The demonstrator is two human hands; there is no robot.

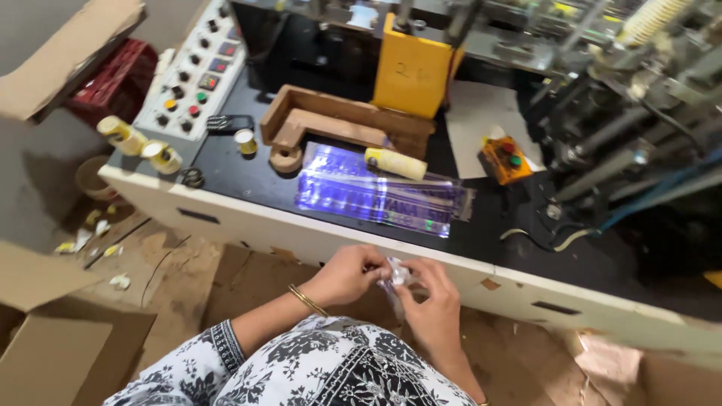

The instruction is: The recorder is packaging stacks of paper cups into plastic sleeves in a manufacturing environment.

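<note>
Where the two hands meet, just below the worktop's (316,225) near edge, a small clear plastic bag (396,277) is held between them. The left hand (347,274) is closed, its fingers pinched on the bag's upper left part; a gold bangle (307,300) is worn on that wrist. The right hand (434,304) is likewise closed, with thumb and fingertips gripping the bag from the right. Both hands are touching the bag and nearly touching each other.

Directly beyond, on the black worktop, a flat stack of printed plastic bags (380,194) is laid, with a pale yellow roll (395,163) resting on its far edge. A wooden jig (338,124) is set just behind the stack, and a yellow panel (412,75) stands upright behind that. To the right, an orange switch box (505,159) with red and green buttons is seen. At the left end, a control panel (192,71) with coloured buttons is mounted, and two tape rolls (139,144) lie at the worktop's corner. Cardboard (53,346) is lying on the floor at lower left.
</note>
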